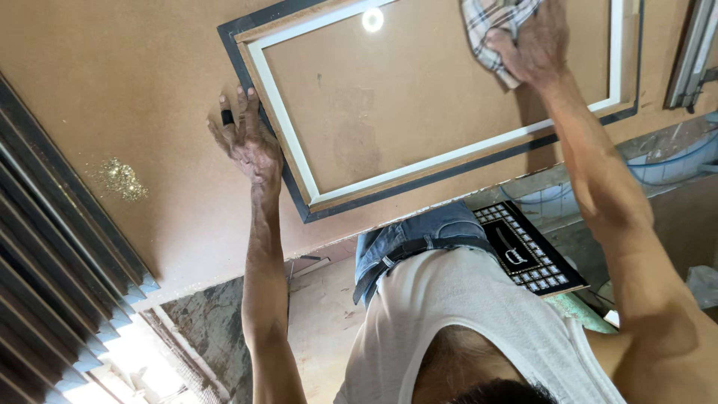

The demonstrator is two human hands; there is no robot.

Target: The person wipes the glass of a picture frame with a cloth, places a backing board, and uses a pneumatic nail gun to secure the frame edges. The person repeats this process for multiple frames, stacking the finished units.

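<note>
Your body: your torso in a white vest fills the lower middle of the frame, leaning over the edge of the brown surface [149,97]; lean harder and you could shove the work.
Left hand: your left hand [247,138], left of centre, lies flat with fingers [241,101] spread wide. It grips nothing; it only presses on the dark outer edge of the framed panel [441,97] at its left corner.
Right hand: your right hand [535,41], at the upper right, is closed around a bunched checked cloth [490,19] and presses it on the panel face near the top edge.
Panel: the framed panel lies flat on the surface in the upper middle, set at a slant, with a white inner border and a dark outer rim.
Slip risk: only your flat left palm steadies it, so a hard push with the cloth may slide or turn it.
Scratch risk: a patch of glittery grit [120,179] lies on the surface at the left, well apart from the panel; picked up by the cloth, it could mark the face.
Smear: a faint dull patch shows mid-panel; I cannot tell whether it is wet.
Beyond: a dark patterned board [527,251] rests below the surface edge, right of centre.
</note>
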